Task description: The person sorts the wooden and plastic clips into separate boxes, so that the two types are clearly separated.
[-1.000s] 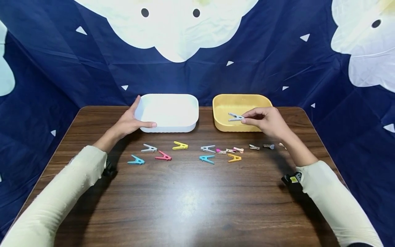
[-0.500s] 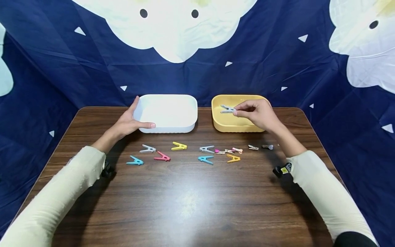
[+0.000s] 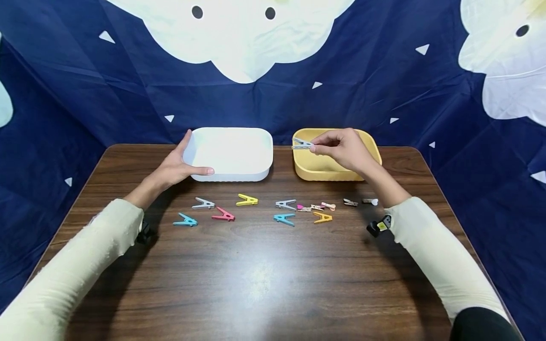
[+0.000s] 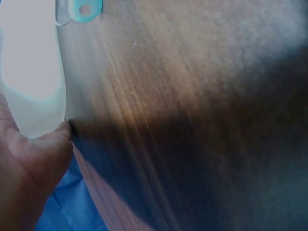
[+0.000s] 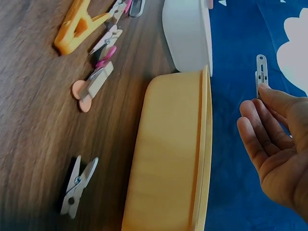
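Observation:
My right hand (image 3: 343, 148) pinches a pale grey-blue plastic clothespin (image 3: 302, 144) between thumb and fingertips, above the left part of the yellow bin (image 3: 328, 176). In the right wrist view the clothespin (image 5: 261, 70) points away from the fingertips, higher than the bin's rim (image 5: 206, 144). My left hand (image 3: 172, 166) spans the left end of the white bin (image 3: 232, 177), its thumb straight along the front wall and the fingers along the side. The left wrist view shows that thumb (image 4: 57, 139) against the white wall (image 4: 48, 115).
Before the bins lie plastic clothespins: grey (image 3: 204, 203), blue (image 3: 186, 220), red (image 3: 223, 215), yellow (image 3: 248, 200), another grey (image 3: 286, 204), another blue (image 3: 284, 219) and orange (image 3: 323, 218). Small wooden clothespins (image 3: 350, 202) lie farther right. A blue cloth (image 3: 256, 104) hangs behind the table.
My right hand has moved left and farther back over the yellow bin, carrying the grey-blue clothespin from the bin's middle to its left edge. My left hand stays at the white bin.

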Available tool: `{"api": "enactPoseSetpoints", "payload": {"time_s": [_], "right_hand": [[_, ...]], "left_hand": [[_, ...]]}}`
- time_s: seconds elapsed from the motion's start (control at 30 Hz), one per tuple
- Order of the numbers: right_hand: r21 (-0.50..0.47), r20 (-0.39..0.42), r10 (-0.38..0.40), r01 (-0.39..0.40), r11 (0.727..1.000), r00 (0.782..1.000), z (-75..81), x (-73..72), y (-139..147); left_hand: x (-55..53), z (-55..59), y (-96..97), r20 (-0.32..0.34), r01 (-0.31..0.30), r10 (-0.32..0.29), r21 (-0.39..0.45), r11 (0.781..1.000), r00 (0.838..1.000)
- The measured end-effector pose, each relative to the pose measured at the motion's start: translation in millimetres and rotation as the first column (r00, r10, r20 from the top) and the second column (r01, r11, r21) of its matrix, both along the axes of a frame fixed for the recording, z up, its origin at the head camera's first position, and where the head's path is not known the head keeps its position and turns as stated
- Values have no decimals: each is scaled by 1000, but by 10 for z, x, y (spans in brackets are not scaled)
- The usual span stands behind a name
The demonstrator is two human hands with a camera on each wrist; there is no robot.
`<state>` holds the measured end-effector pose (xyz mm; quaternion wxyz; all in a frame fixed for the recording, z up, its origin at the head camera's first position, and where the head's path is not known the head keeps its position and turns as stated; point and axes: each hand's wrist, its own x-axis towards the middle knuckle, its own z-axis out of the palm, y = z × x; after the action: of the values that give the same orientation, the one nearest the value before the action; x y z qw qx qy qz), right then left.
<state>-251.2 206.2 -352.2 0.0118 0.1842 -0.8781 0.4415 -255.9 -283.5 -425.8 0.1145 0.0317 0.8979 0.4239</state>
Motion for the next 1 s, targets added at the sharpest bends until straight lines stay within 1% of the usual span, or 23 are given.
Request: {"api": "enactPoseSetpoints", "payload": {"time_s": [0.27,0.43,0.6,0.77,1.0], "right_hand": [[-23,-2,34,-34,999,999,53,-84,-164],[-40,-2,37,-37,998,999,51,-139,-264],[-38,-2,39,-39,999,999,51,-174,-348],[-37,-1,36,-36,999,999,67,-208,-452],[-54,19,63,-62,997,998,59,-248,-622]], "left_hand": [[-10,17,7,-4,0,0,1,1000,1000],[6,10,8,-1,-3,3,-8,1000,1000],[13,1,10,-8,4,-4,-7,1000,1000],[15,18,10,-10,2,-2,-2,1000,1000],[16,11,10,-3,2,-2,-15,1000,1000]]}}
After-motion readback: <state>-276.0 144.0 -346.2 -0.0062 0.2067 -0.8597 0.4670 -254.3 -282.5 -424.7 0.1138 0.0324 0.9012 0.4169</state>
